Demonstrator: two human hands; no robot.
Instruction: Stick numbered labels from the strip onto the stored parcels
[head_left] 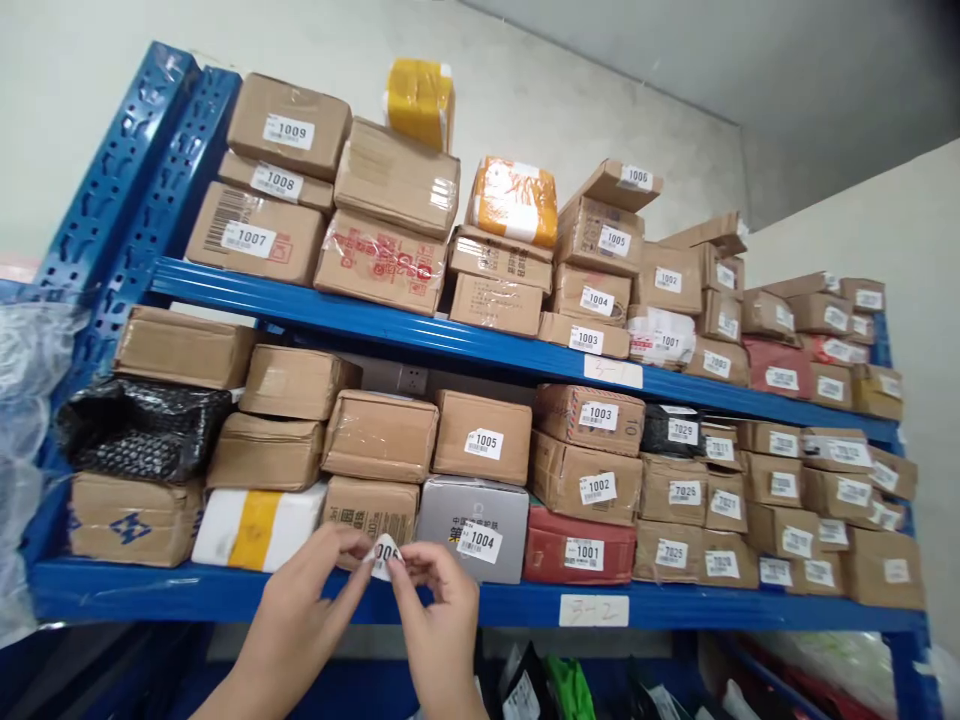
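Observation:
Both my hands are raised in front of the lower blue shelf. My left hand and my right hand pinch a small white numbered label between their fingertips. The label curls and sits just in front of a brown box that bears no number sticker. To its right stands a grey box labelled 1004. A white and yellow parcel lies to the left of the brown box.
Blue metal racking holds several rows of cardboard parcels with white numbered stickers, up to box 1009 on the upper shelf. A black bubble-wrap parcel lies at left. Clear plastic hangs at the far left. Bags lie under the shelf.

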